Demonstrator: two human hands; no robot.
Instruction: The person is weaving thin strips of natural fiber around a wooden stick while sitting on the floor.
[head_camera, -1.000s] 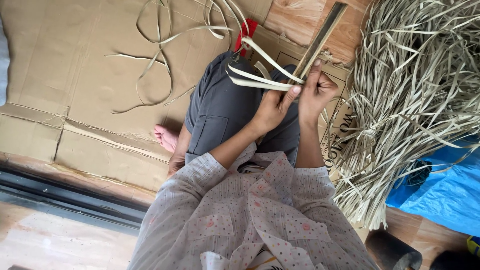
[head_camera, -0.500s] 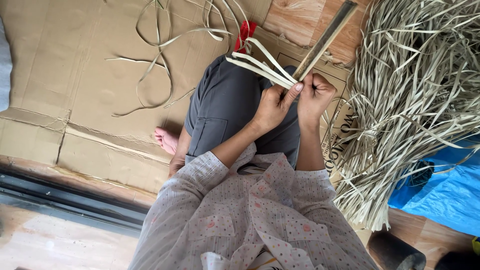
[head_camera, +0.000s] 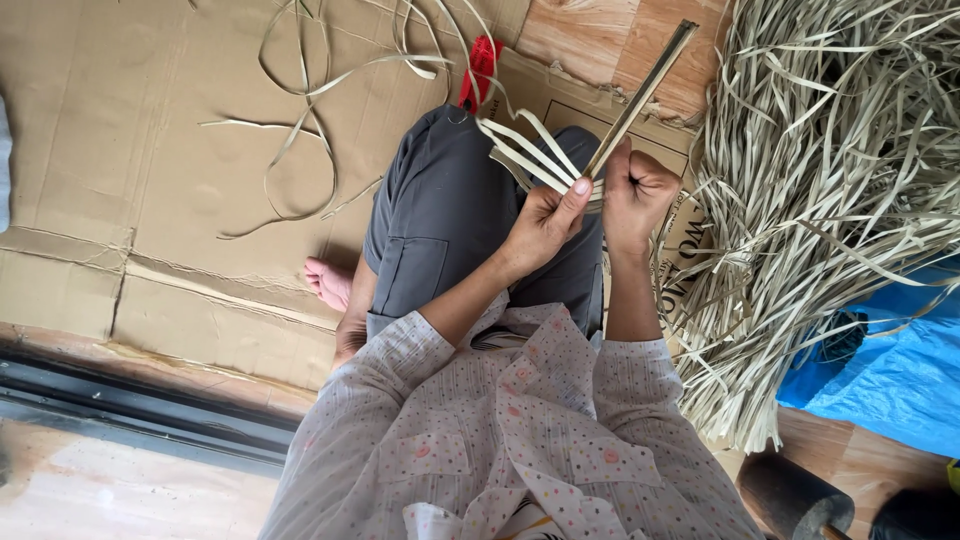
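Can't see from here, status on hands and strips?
Left hand pinches pale strips. Right hand grips the bamboo stick. Strip pile right, clear of hands.

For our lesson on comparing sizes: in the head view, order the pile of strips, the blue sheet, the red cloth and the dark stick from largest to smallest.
1. Pile of strips
2. Blue sheet, partly cut off by the frame
3. Dark stick
4. Red cloth
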